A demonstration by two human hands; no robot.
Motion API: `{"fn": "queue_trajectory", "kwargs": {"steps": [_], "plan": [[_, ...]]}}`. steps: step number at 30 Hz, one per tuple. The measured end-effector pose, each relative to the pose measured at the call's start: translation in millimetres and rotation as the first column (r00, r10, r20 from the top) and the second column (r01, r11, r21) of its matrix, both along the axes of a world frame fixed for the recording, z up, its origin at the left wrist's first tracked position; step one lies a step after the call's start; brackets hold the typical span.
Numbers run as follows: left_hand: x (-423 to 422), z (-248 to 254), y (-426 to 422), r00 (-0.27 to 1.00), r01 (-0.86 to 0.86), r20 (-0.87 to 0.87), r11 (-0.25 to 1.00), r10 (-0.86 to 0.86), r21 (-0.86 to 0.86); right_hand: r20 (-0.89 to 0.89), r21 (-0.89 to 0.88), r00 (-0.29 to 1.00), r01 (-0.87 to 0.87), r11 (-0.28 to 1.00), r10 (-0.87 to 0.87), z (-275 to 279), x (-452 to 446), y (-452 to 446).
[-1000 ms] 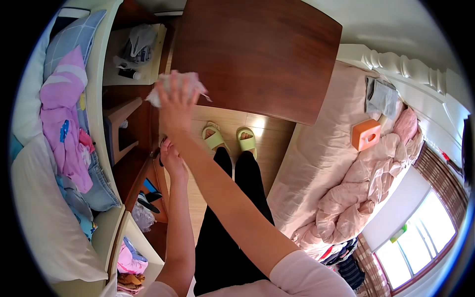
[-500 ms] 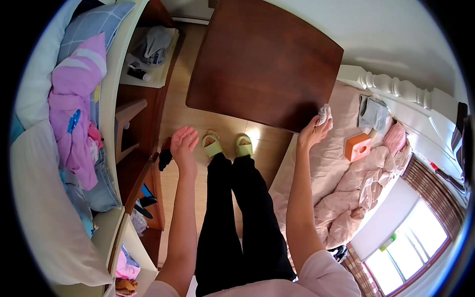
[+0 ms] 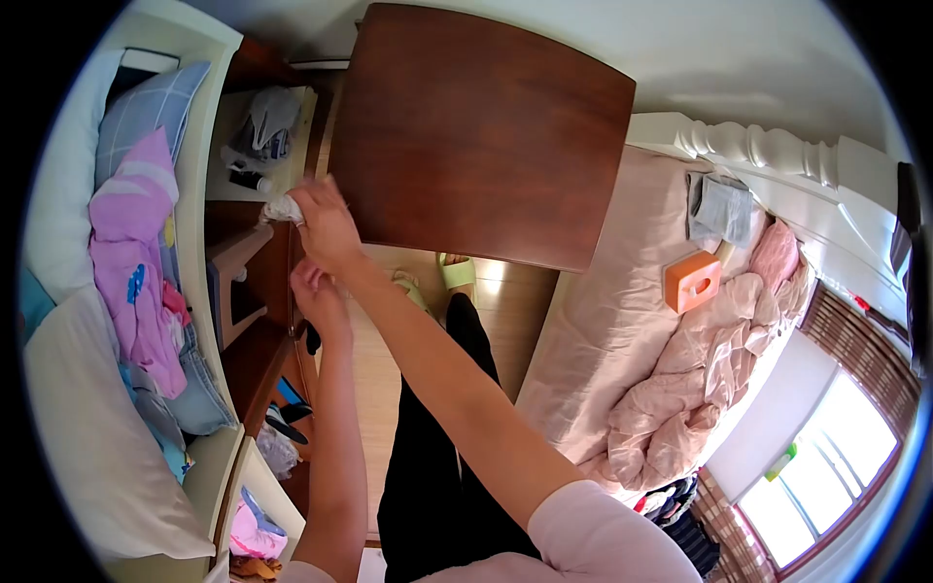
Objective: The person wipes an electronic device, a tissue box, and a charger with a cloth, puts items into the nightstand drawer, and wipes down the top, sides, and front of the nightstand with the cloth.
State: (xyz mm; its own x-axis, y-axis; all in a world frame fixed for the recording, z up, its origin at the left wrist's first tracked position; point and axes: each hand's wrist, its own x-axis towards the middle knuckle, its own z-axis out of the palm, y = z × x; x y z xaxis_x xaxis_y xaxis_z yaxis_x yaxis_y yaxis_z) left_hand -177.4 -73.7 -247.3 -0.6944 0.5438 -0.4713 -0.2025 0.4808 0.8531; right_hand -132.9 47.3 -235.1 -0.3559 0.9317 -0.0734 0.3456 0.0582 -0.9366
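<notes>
Again right hand (image 3: pixel 327 229) — white wad (image 3: pixel 282 209) held — near left hand (image 3: pixel 321 299).

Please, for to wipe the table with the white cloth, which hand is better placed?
Probably the right. The right hand holds the cloth close to the edge of the table. The left hand is farther from the table, and no cloth shows in it.

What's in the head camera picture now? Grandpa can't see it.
A right hand holds a crumpled white cloth near a dark wooden tabletop, the left hand close by; shelves stand at left, a pink bed with an orange box at right.
</notes>
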Motion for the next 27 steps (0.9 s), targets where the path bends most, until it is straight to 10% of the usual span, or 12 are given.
{"fn": "queue_trajectory", "kwargs": {"steps": [4, 7, 10, 13, 17, 21, 27], "plan": [[3, 5, 34, 0.912, 0.213, -0.336, 0.972, -0.235, -0.099, -0.222, -0.451, 0.781, 0.449, 0.772, -0.584, 56, 80, -12], [13, -11, 69, 0.82, 0.278, -0.44, 0.926, -0.367, -0.254, -0.146, -0.242, 0.616, 0.736, 0.632, -0.774, 82, 186, -34], [25, -18, 101, 0.836, 0.307, -0.293, 0.838, -0.463, -0.451, 0.188, 0.366, 0.717, 0.583, 0.726, -0.671, 74, 278, -45], [36, -22, 119, 0.859, 0.243, -0.229, 0.757, -0.458, -0.606, 0.682, 0.224, 0.669, 0.194, 0.955, -0.296, 45, 331, -48], [20, -20, 119, 0.873, 0.298, -0.136, 0.734, -0.468, -0.61, 0.478, 0.161, 0.773, 0.39, 0.906, -0.418, 40, 340, -60], [18, -23, 122, 0.855, 0.295, -0.16, 0.716, -0.494, -0.633, 0.445, 0.237, 0.539, 0.7, 0.674, -0.716, 15, 301, -50], [24, -14, 121, 0.839, 0.297, -0.198, 0.732, -0.506, -0.613, 0.544, 0.237, 0.499, 0.68, 0.694, -0.675, 1, 314, -34]]}}
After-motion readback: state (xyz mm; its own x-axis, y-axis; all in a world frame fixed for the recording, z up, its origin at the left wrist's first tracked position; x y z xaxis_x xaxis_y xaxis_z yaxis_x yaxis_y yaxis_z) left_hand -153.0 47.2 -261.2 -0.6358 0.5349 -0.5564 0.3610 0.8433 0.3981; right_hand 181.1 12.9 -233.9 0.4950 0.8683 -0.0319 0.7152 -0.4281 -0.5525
